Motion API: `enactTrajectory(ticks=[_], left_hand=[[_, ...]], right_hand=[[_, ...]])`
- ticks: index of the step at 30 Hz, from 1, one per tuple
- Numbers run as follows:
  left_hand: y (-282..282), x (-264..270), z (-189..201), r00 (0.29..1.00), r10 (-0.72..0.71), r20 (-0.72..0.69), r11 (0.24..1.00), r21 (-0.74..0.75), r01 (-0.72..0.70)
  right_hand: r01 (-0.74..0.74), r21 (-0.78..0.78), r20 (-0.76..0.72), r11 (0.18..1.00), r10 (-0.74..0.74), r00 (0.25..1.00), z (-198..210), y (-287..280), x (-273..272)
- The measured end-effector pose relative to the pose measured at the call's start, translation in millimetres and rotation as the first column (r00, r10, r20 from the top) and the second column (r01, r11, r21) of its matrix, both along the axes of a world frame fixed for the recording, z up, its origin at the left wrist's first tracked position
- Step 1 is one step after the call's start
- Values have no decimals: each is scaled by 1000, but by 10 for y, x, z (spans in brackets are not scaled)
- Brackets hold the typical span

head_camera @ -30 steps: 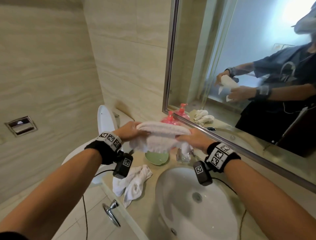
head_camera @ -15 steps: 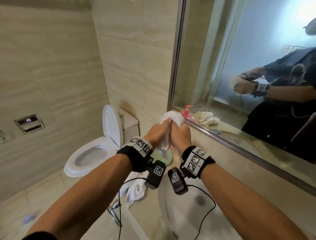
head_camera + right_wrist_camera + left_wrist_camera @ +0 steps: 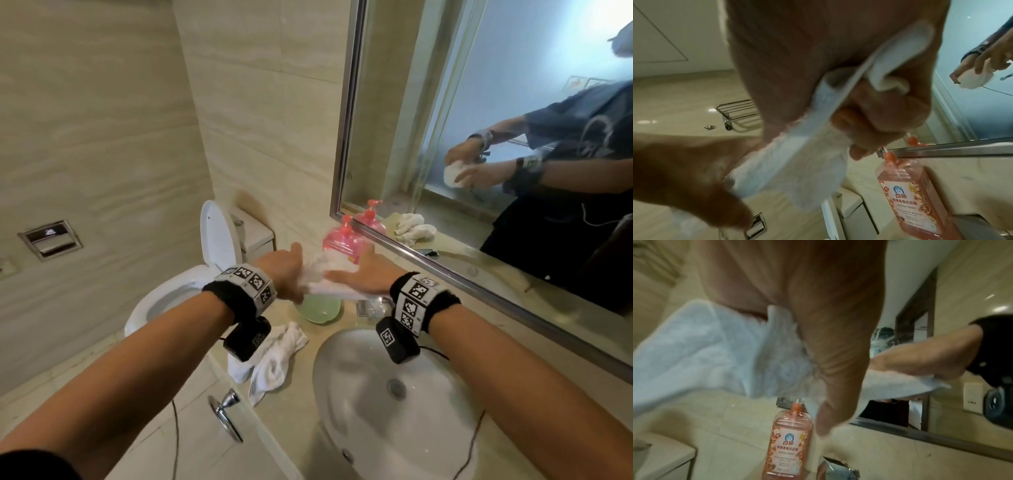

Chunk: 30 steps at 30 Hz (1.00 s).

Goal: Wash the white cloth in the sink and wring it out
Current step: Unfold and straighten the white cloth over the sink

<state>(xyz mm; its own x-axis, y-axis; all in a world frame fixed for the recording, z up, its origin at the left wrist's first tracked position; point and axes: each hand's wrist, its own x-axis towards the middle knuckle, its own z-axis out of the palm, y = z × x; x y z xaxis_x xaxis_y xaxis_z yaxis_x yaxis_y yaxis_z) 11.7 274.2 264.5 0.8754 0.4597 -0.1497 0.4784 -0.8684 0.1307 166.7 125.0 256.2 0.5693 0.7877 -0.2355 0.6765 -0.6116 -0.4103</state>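
The white cloth (image 3: 327, 278) is bunched and stretched between both hands, in the air above the back of the counter, behind the sink (image 3: 346, 404). My left hand (image 3: 291, 270) grips its left end, and the cloth (image 3: 705, 345) spills out of that palm in the left wrist view. My right hand (image 3: 363, 274) grips the right end. In the right wrist view its fingers (image 3: 879, 105) curl round a fold of the cloth (image 3: 797, 154). The picture is motion-blurred.
A second white cloth (image 3: 274, 359) lies crumpled on the counter left of the basin. A green dish (image 3: 318, 310), a pink soap bottle (image 3: 342, 240) and the faucet (image 3: 373, 306) stand below the hands. The toilet (image 3: 171, 294) is at left, the mirror (image 3: 479, 102) at right.
The hands held the cloth spread wide, then came together with it bunched upright. Now they have dropped lower and drawn slightly apart, the cloth pulled between them.
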Motion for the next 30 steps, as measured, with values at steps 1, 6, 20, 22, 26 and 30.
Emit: enactTrajectory(ticks=[1, 6, 20, 22, 26, 30], left_hand=[[4, 5, -39, 1000, -16, 20, 999, 31, 15], [90, 19, -40, 977, -169, 128, 978, -105, 183], [219, 90, 13, 919, 52, 390, 887, -441, 137], [192, 103, 2, 875, 198, 442, 791, -599, 123], [-87, 309, 89, 817, 439, 374, 545, -834, 89], [-341, 477, 198, 751, 488, 445, 576, -810, 105]], right_hand=[[-39, 17, -37, 999, 39, 999, -3, -17, 3], [-352, 110, 216, 929, 323, 921, -144, -95, 25], [232, 621, -274, 748, -69, 959, 105, -113, 78], [358, 634, -353, 685, -156, 923, 75, -78, 76], [406, 682, -414, 608, -135, 900, -1, 172, -259], [376, 700, -349, 607, -168, 922, 75, 413, -385]])
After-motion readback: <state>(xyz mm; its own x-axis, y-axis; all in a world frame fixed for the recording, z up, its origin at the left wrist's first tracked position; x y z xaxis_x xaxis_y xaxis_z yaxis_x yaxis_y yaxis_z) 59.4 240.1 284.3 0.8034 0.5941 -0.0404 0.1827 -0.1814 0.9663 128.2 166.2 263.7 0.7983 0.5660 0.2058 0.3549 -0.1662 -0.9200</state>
